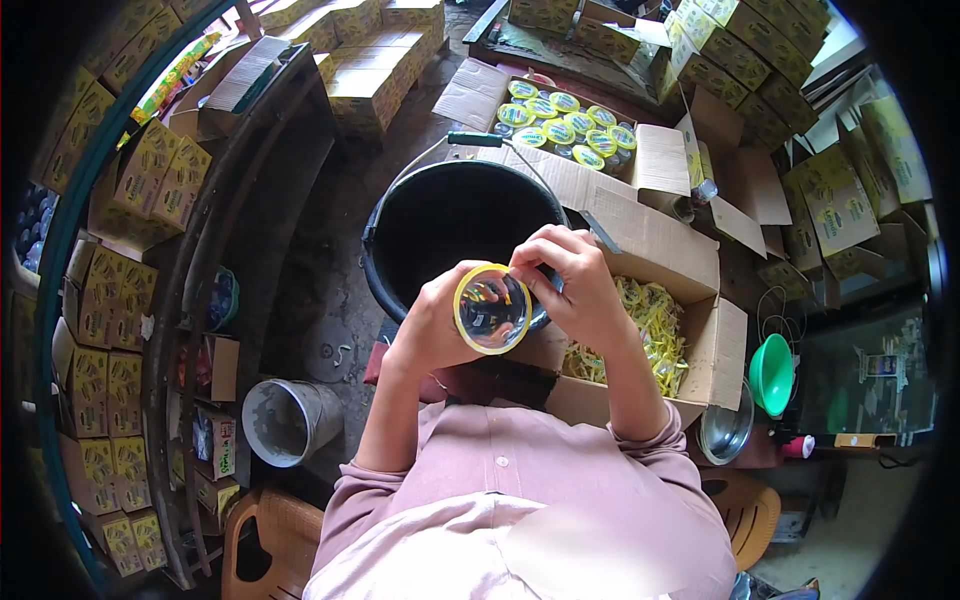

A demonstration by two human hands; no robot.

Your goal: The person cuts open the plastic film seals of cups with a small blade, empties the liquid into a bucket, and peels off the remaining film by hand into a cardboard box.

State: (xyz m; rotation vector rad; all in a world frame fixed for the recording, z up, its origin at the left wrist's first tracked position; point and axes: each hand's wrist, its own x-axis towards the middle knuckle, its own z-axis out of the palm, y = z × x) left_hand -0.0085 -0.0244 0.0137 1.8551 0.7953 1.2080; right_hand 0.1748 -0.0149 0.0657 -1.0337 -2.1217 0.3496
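Holding a clear container (492, 312) above the near side of a black bucket (382, 283), the left hand (432, 318) has its grip closed around the wall; the right hand (565, 275) pinches at the yellow rim, though what lies between its fingertips is unclear. A sideways tug against too light a left grip could let the smooth wall slip, dropping the container into the bucket.

Not legible for certain anywhere.
Printed on the yellow cartons (104, 300), the round lids (560, 131) in the open box (662, 160) and the clear cup (491, 312), but too small or blurred to read.
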